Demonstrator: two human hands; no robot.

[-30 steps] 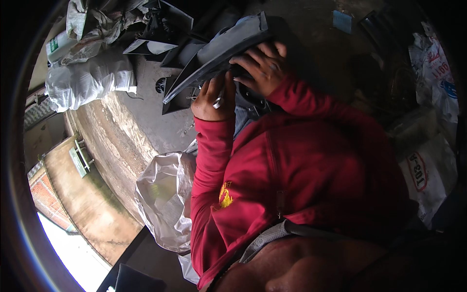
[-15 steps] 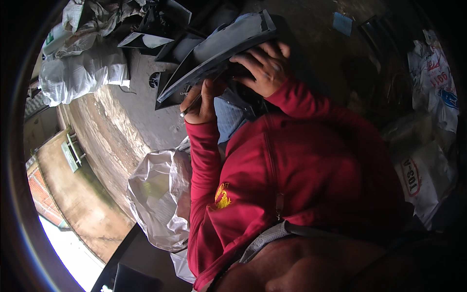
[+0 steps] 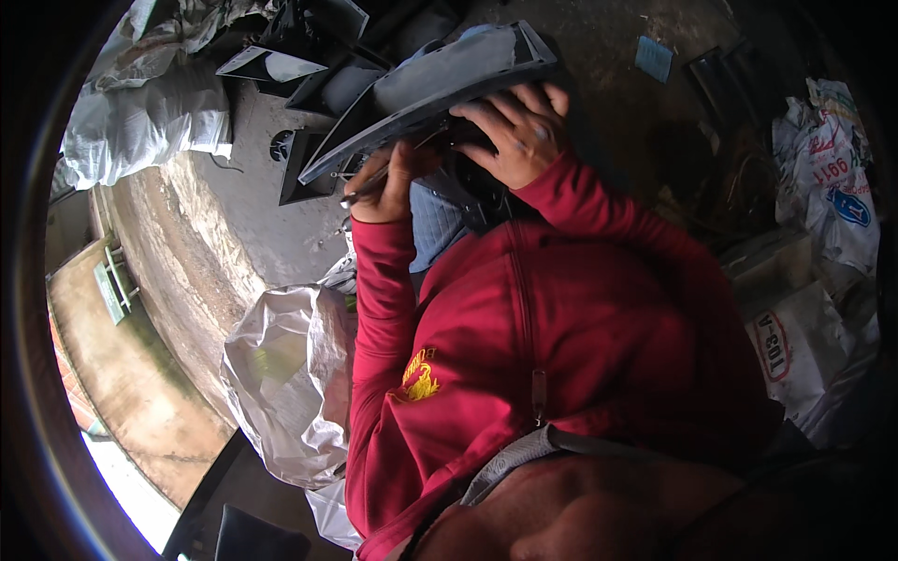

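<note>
Two hands work at a dark flat panel (image 3: 440, 84): the left hand (image 3: 388, 182) below its near edge is closed around a thin metal tool (image 3: 369, 187), the right hand (image 3: 514, 131) spreads open-fingered beneath the panel.

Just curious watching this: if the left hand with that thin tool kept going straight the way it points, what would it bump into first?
Most likely the underside of the dark panel directly above the left hand; depth is hard to judge.
</note>
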